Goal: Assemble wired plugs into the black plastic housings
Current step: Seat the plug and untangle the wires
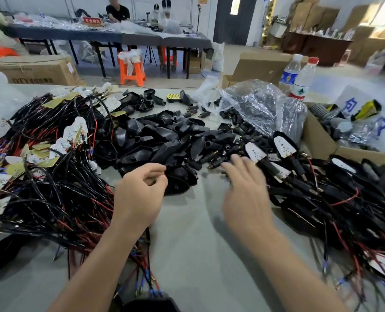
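Centrally, the left hand (139,194) is hovering above the desk (198,244) with fingers curled toward the thumb, just beside one black housing (182,179); whether it is pinching anything cannot be told. The right hand (243,199), motion-blurred, is holding its fingers straight and apart over loose plugs (211,156). Heaped black housings (164,140) are lying behind both hands, wired plugs (322,190) are lying at right, and tangled wire bundles (52,176) at left.
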A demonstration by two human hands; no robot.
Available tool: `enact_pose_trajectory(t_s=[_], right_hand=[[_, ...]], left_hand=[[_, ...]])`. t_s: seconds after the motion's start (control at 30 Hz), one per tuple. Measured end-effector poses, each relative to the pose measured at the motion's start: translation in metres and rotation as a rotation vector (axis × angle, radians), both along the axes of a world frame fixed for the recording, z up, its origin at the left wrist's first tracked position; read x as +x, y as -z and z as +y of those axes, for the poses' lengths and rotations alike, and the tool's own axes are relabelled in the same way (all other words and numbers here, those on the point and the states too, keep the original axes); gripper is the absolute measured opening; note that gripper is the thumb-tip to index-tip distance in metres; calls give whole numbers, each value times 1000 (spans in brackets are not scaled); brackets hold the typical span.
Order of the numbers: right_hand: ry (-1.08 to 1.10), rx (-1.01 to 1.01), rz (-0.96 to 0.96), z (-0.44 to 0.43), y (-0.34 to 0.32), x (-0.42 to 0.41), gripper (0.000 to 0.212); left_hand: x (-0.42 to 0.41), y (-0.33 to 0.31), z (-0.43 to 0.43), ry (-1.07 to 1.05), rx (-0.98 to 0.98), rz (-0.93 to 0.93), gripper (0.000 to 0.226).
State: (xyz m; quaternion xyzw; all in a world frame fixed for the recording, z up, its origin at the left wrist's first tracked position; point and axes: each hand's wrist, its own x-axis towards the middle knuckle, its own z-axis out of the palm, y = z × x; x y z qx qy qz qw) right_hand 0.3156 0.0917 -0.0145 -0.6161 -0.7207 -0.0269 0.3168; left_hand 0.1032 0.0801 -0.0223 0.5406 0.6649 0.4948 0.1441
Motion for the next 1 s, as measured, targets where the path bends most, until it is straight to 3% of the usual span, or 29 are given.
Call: enact_pose_trajectory(t_s=[0.07,0.13,0.27,0.4,0.47,0.57,0.67,0.73,0.77,0.87,1.0], right_hand=[[-134,-88,-33,0,5,-25,66],[-228,-152,-16,5,13,-45,58],[-348,-229,25,14,21,-67,55],[-373,-158,140,14,25,-61,47],[-393,-145,263,13,24,-54,53],[-440,-137,396,14,19,-46,64],[-519,-70,387,11,12,-48,64],[-561,-67,383,9,12,-50,67],[-559,-87,407,9,13,-50,71],[-457,-150,487,10,19,-50,75],[-419,-193,482,6,25,-51,65]], left_hand=[[-3,6,1,32,-16,273,55],[-5,8,3,150,-104,380,74],[-4,15,2,182,-154,430,62],[-9,9,1,142,-83,355,62],[-9,2,-2,225,-82,245,59],[-7,-8,-2,461,-269,-7,40],[-7,-13,-4,681,-475,-355,35],[-6,-15,-7,748,-524,-454,20],[-5,-15,-8,731,-506,-495,15],[-9,-18,-3,532,-407,-761,33],[-41,-28,0,314,-163,-1020,62]])
